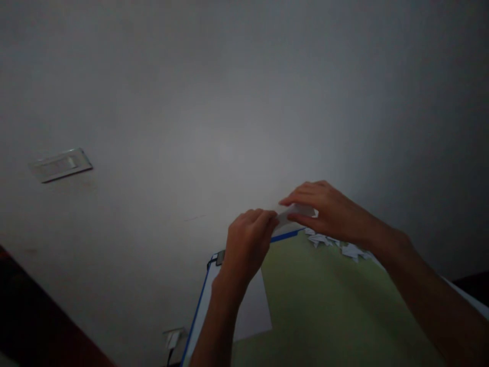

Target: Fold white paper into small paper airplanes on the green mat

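Note:
My left hand (249, 238) is closed, its thumb and fingers pinching one end of a small folded white paper (283, 218). My right hand (321, 206) curves around the other end, fingers above and thumb below, with the paper between them. Both hands hold it raised over the far edge of a green-topped table (317, 306). Beneath my left forearm lies a flat white sheet of paper (256, 311), partly covered by the arm. Several small folded white paper pieces (353, 251) lie along the table's far side, below my right wrist.
A pale wall (214, 112) rises behind the table, with a switch plate (61, 165) at left. A small dark object (220, 257) with a cable sits at the table's far left corner. Low on the wall is a socket with a plug (173, 338). Something dark fills the lower left corner.

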A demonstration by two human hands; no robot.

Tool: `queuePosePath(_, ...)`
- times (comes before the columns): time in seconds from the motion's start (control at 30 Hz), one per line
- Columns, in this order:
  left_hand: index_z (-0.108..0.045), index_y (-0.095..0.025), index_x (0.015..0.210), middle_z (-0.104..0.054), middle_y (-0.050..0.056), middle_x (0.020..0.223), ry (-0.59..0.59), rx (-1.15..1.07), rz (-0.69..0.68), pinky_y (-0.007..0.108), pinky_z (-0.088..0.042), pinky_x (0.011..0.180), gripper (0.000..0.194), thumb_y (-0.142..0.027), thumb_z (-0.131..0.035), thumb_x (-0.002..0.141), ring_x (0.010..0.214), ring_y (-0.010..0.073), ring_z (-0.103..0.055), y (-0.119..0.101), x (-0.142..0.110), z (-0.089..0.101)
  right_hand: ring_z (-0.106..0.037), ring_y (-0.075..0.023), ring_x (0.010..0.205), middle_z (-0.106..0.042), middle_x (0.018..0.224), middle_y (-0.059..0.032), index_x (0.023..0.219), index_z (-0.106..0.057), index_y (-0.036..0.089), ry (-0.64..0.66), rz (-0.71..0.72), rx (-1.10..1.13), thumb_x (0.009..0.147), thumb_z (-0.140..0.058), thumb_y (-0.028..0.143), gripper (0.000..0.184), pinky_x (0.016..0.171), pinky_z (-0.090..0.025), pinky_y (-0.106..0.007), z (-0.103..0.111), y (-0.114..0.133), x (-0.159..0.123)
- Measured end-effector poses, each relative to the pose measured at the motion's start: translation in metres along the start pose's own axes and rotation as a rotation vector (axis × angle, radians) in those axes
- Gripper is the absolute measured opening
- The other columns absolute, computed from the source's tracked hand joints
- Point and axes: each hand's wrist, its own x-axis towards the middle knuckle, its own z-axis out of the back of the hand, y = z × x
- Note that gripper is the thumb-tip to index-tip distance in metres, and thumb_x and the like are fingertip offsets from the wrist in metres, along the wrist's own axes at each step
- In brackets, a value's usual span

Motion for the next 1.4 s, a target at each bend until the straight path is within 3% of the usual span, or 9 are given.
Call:
queuePosePath(0.07,-0.067,-0.019,0.115,-0.077,0.007,0.102,0.072,0.103,-0.056,0.038,-0.053,0.079,0.022,-0.020,-0.070,0.093,0.089,0.0231,-0.069,-0.005,-0.021,-0.004,-0.070,-0.0203,0.094,-0.078,0.098,-0.0024,0.100,-0.075,0.023,0.079,0.019,-0.031,0.099,-0.063,0.024,0.012,0.092,-0.042,-0.041,-0.010,-0.006,-0.028)
queuePosePath(0.27,-0.066,-0.018,0.105,-0.076,0.007,0.098,0.196,0.152,-0.150,0.041,-0.052,0.073,0.021,-0.004,-0.063,0.090,0.082,0.0247,-0.067,-0.009,-0.122,-0.030,-0.071,-0.0182,0.094,-0.078,0.104,-0.0031,0.110,-0.074,0.026,0.050,-0.059,0.056,0.101,-0.058,0.019,0.019,0.093,-0.044,-0.040,-0.038,0.007,-0.149)
queuePosePath(0.37,-0.064,-0.020,0.113,-0.075,0.007,0.104,0.285,0.093,-0.067,0.042,-0.054,0.075,0.028,-0.004,-0.060,0.090,0.088,0.0258,-0.067,-0.017,-0.164,-0.041,-0.071,-0.0194,0.100,-0.078,0.112,-0.0048,0.114,-0.072,0.026,0.105,-0.155,0.109,0.100,-0.056,0.016,0.024,0.092,-0.049,-0.040,-0.046,0.024,-0.191)
queuePosePath(0.5,-0.046,-0.023,0.145,-0.066,0.010,0.128,0.359,-0.069,0.292,0.045,-0.058,0.089,0.059,-0.005,-0.055,0.089,0.108,0.0255,-0.066,-0.031,-0.197,-0.046,-0.066,-0.0236,0.116,-0.071,0.130,-0.0070,0.129,-0.067,0.029,0.233,-0.256,0.102,0.096,-0.056,0.014,0.039,0.099,-0.051,-0.046,-0.044,0.037,-0.222)
queuePosePath(0.63,-0.056,-0.022,0.133,-0.067,0.008,0.125,0.370,-0.179,0.443,0.044,-0.056,0.099,0.052,0.001,-0.045,0.088,0.112,0.0226,-0.065,-0.040,-0.210,-0.045,-0.054,-0.0298,0.135,-0.057,0.149,-0.0103,0.146,-0.054,0.030,0.336,-0.308,0.051,0.092,-0.064,0.024,0.055,0.109,-0.047,-0.055,-0.038,0.045,-0.234)
queuePosePath(0.73,-0.062,-0.020,0.126,-0.067,0.010,0.126,0.413,-0.148,0.377,0.046,-0.055,0.099,0.048,0.003,-0.042,0.088,0.114,0.0243,-0.063,-0.051,-0.209,-0.043,-0.053,-0.0286,0.136,-0.058,0.148,-0.0102,0.144,-0.056,0.029,0.349,-0.298,0.038,0.098,-0.059,0.032,0.046,0.110,-0.046,-0.054,-0.039,0.057,-0.230)
queuePosePath(0.93,-0.058,-0.017,0.137,-0.067,0.013,0.135,0.512,-0.047,0.263,0.054,-0.053,0.099,0.043,-0.009,-0.051,0.095,0.121,0.0301,-0.061,-0.078,-0.206,-0.042,-0.058,-0.0299,0.132,-0.061,0.145,-0.0127,0.143,-0.058,0.026,0.438,-0.301,0.027,0.101,-0.057,0.041,0.045,0.108,-0.049,-0.053,-0.053,0.081,-0.226)
queuePosePath(1.2,-0.064,-0.018,0.126,-0.065,0.014,0.139,0.469,-0.037,0.229,0.056,-0.052,0.104,0.029,-0.023,-0.056,0.100,0.129,0.0328,-0.059,-0.087,-0.217,-0.038,-0.057,-0.0289,0.136,-0.063,0.144,-0.0113,0.134,-0.065,0.024,0.439,-0.308,0.037,0.102,-0.056,0.038,0.036,0.117,-0.044,-0.057,-0.059,0.074,-0.241)
queuePosePath(1.4,-0.040,-0.007,0.153,-0.041,0.022,0.160,0.516,-0.094,0.116,0.052,-0.044,0.118,0.064,-0.046,-0.051,0.103,0.153,0.0332,-0.032,-0.100,-0.204,-0.051,-0.051,-0.0300,0.142,-0.053,0.155,-0.0131,0.148,-0.055,0.021,0.429,-0.308,0.046,0.103,-0.052,0.041,0.049,0.114,-0.049,-0.053,-0.065,0.098,-0.228)
